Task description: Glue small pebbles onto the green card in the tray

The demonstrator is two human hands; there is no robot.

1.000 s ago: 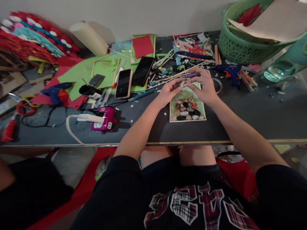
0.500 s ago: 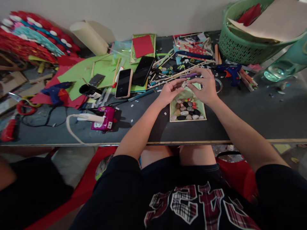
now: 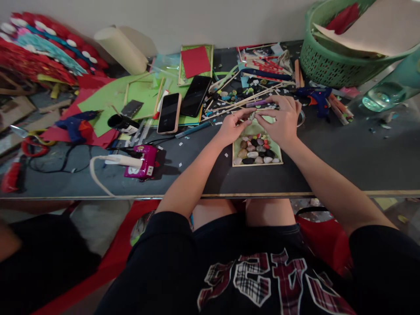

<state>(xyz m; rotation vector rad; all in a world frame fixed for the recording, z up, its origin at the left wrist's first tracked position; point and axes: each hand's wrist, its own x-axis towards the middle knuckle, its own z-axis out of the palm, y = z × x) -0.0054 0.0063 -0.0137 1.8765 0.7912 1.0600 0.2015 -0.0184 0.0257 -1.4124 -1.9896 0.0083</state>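
A small pale object (image 3: 252, 116), too small to make out clearly, is between the fingertips of both hands. My left hand (image 3: 233, 127) pinches it from the left with thumb and forefinger. From the right, the thumb and fingers of my right hand (image 3: 281, 120) close on it too. Both hands are over the far part of a light green frame (image 3: 234, 151) with a thin pale border. Rows of smooth pebbles (image 3: 252, 154), white, black, brown and red, lie in its near part. My hands hide some of its far side.
Thin sticks (image 3: 229, 107) and small beads lie behind my hands. Two phones (image 3: 169, 113), a purple power adapter (image 3: 144, 162) and a blue glue gun (image 3: 75, 127) are leftward. Another glue gun (image 3: 316, 97), a green basket (image 3: 328, 65) and a clear bottle (image 3: 380, 98) stand rightward.
The fingers of my right hand have shifted slightly around the small object, which appears turned a little. My left hand has barely moved.
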